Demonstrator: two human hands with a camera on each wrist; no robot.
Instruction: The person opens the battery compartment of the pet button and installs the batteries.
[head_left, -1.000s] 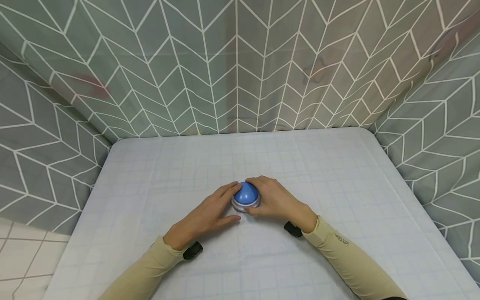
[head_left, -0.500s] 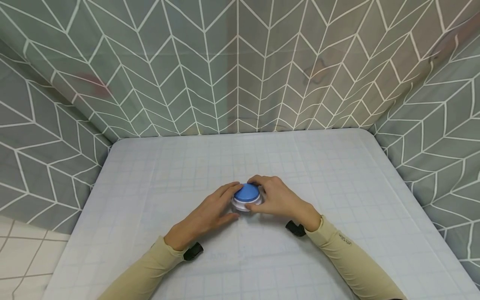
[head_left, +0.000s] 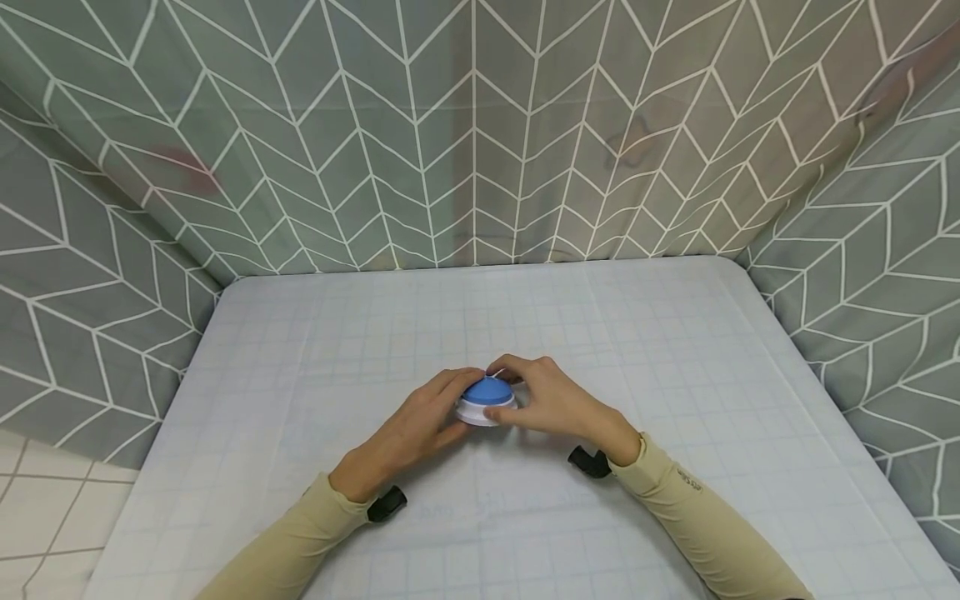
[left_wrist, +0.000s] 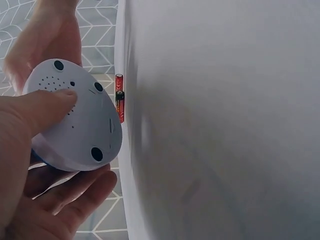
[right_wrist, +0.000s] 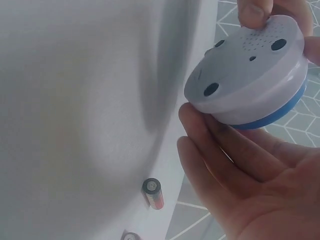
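Both hands hold a round push button (head_left: 487,390) with a blue dome and a white base, at the middle of the table in the head view. My left hand (head_left: 416,421) grips its left side; in the left wrist view the thumb presses the white underside (left_wrist: 90,125), with fingers curled below. My right hand (head_left: 558,404) grips the right side, its fingers about the rim in the right wrist view. The underside (right_wrist: 235,75) is tilted into sight there, showing small speaker holes and dark round pads.
Red-and-black batteries (left_wrist: 119,100) lie on the white table in the left wrist view. The right wrist view shows one battery (right_wrist: 153,193) and part of another (right_wrist: 131,236). A grey patterned curtain (head_left: 480,133) stands behind the table (head_left: 337,325) and along both sides.
The push button has tilted so its white base shows more toward me, and shifted slightly left. My left thumb has moved in under it; the right hand has turned with it.
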